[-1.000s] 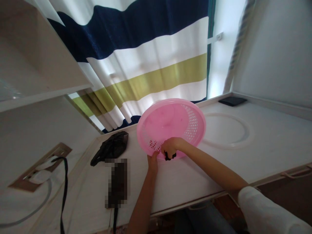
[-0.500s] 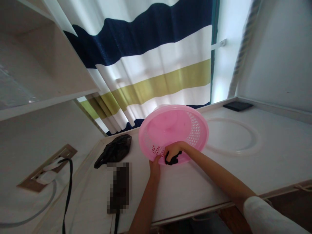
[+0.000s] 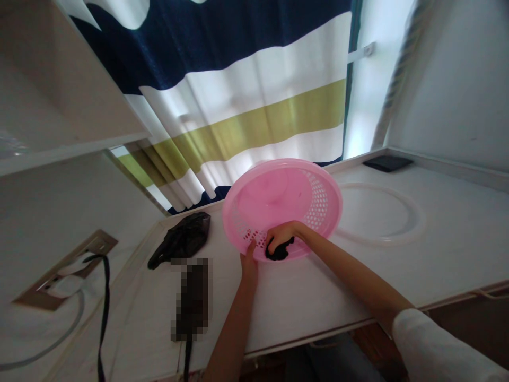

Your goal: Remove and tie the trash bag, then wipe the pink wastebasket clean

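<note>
Pink plastic forms a smooth, round basket (image 3: 274, 193) with a wide rolled rim and a lattice of small holes in its side wall; it is tilted on the pale, flat worktop (image 3: 314, 297), mouth turned toward the person. The left hand (image 3: 249, 260) is clamped on the near rim, thumb inside, the other fingers hidden. The right hand (image 3: 280, 236) has its fingers bunched around a soft, crumpled black cloth (image 3: 280, 251), pressed to the basket's inner edge. Just beside the basket, to the right, lies a thin, whitish ring (image 3: 415, 220). On the other side, a wrinkled, thin black plastic bag (image 3: 183, 239) tapers to a twisted end. Behind hangs a folded fabric curtain (image 3: 246, 122), striped navy, white and olive.
</note>
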`<act>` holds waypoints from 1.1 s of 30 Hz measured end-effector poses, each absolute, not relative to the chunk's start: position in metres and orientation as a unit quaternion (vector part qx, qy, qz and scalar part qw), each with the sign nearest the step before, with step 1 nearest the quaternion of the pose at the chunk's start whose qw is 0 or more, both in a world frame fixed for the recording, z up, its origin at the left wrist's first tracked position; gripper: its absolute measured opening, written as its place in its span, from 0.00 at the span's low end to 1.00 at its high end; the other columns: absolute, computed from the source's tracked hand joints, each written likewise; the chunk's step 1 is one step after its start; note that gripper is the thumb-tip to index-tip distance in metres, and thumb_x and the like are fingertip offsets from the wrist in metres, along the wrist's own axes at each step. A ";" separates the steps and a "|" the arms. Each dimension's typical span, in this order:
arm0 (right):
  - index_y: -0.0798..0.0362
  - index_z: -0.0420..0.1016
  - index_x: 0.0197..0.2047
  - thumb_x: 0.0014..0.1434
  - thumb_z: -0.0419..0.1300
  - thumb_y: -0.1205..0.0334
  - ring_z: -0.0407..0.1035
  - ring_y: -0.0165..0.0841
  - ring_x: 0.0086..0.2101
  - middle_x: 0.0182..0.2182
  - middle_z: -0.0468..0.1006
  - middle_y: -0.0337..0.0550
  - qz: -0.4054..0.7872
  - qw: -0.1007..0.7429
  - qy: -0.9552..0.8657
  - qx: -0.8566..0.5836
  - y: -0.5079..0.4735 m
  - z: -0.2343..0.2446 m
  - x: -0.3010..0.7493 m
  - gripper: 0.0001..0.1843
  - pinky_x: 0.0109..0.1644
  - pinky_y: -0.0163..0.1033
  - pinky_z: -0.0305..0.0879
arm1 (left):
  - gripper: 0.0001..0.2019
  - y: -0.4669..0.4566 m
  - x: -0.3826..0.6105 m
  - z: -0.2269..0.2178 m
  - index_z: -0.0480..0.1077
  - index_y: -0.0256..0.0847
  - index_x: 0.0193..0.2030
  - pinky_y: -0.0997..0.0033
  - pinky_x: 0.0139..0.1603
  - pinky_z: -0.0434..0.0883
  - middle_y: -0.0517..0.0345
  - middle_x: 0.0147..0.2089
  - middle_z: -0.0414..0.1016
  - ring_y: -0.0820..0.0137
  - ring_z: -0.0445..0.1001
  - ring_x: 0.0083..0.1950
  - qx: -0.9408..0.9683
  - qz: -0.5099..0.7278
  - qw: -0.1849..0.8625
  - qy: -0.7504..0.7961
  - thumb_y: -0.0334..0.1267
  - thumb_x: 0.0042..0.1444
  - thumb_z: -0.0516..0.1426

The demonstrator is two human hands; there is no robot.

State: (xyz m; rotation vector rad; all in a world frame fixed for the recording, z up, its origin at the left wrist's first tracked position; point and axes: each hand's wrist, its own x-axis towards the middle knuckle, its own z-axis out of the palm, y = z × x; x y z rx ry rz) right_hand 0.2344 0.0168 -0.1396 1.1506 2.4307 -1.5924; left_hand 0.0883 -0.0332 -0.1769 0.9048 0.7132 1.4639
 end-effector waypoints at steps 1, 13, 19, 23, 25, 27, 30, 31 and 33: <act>0.60 0.72 0.33 0.42 0.58 0.53 0.57 0.22 0.17 0.16 0.65 0.32 -0.503 0.009 0.778 0.377 0.016 -0.139 0.234 0.19 0.19 0.28 0.52 | 0.22 -0.032 0.088 -0.179 0.63 0.39 0.49 0.60 0.52 0.63 0.52 0.50 0.68 0.62 0.66 0.51 0.402 0.631 0.586 0.311 0.33 0.43 0.56; 0.45 0.62 0.51 0.55 0.40 0.42 0.65 0.34 0.39 0.38 0.73 0.43 -0.013 -0.270 0.782 0.562 -0.003 -0.074 0.204 0.26 0.39 0.36 0.56 | 0.23 -0.032 0.086 -0.188 0.64 0.38 0.48 0.63 0.52 0.63 0.54 0.48 0.70 0.63 0.67 0.50 0.429 0.638 0.555 0.317 0.29 0.40 0.53; 0.49 0.56 0.53 0.59 0.33 0.49 0.67 0.37 0.36 0.34 0.73 0.47 0.060 -0.256 0.728 0.633 -0.013 -0.049 0.175 0.25 0.38 0.40 0.58 | 0.22 -0.024 0.082 -0.197 0.65 0.35 0.46 0.61 0.51 0.63 0.51 0.45 0.71 0.62 0.68 0.49 0.428 0.635 0.554 0.326 0.30 0.38 0.54; 0.49 0.59 0.49 0.59 0.34 0.51 0.68 0.38 0.35 0.33 0.74 0.46 0.079 -0.261 0.725 0.633 -0.011 -0.047 0.170 0.22 0.36 0.40 0.59 | 0.22 -0.023 0.081 -0.201 0.65 0.34 0.45 0.61 0.50 0.64 0.50 0.44 0.72 0.62 0.69 0.47 0.423 0.635 0.552 0.337 0.29 0.38 0.54; 0.49 0.59 0.48 0.59 0.35 0.52 0.68 0.38 0.33 0.32 0.74 0.45 0.086 -0.271 0.721 0.632 -0.011 -0.048 0.169 0.21 0.35 0.41 0.59 | 0.22 -0.025 0.081 -0.200 0.66 0.35 0.45 0.61 0.50 0.64 0.50 0.45 0.72 0.62 0.69 0.47 0.421 0.638 0.549 0.338 0.29 0.38 0.54; 0.49 0.59 0.48 0.59 0.36 0.52 0.68 0.38 0.33 0.31 0.74 0.45 0.091 -0.278 0.718 0.631 -0.010 -0.049 0.168 0.20 0.34 0.40 0.59 | 0.21 -0.027 0.083 -0.198 0.66 0.35 0.44 0.62 0.49 0.65 0.51 0.45 0.71 0.62 0.69 0.47 0.421 0.641 0.547 0.336 0.29 0.38 0.54; 0.49 0.60 0.46 0.60 0.36 0.53 0.68 0.37 0.33 0.31 0.75 0.45 0.092 -0.278 0.716 0.634 -0.011 -0.049 0.167 0.19 0.34 0.40 0.59 | 0.22 -0.027 0.083 -0.196 0.66 0.36 0.44 0.62 0.50 0.64 0.52 0.45 0.71 0.62 0.68 0.48 0.424 0.643 0.547 0.328 0.29 0.38 0.54; 0.49 0.61 0.46 0.60 0.36 0.54 0.68 0.37 0.33 0.31 0.75 0.45 0.091 -0.275 0.715 0.636 -0.011 -0.048 0.167 0.19 0.34 0.39 0.59 | 0.22 -0.026 0.083 -0.196 0.66 0.36 0.44 0.62 0.51 0.64 0.52 0.45 0.71 0.62 0.68 0.49 0.425 0.643 0.548 0.325 0.29 0.37 0.54; 0.50 0.62 0.44 0.60 0.36 0.54 0.68 0.37 0.32 0.32 0.75 0.44 0.092 -0.271 0.715 0.637 -0.011 -0.046 0.166 0.19 0.33 0.39 0.59 | 0.22 -0.024 0.083 -0.197 0.66 0.35 0.44 0.62 0.51 0.63 0.52 0.45 0.71 0.62 0.68 0.49 0.427 0.644 0.549 0.320 0.29 0.37 0.55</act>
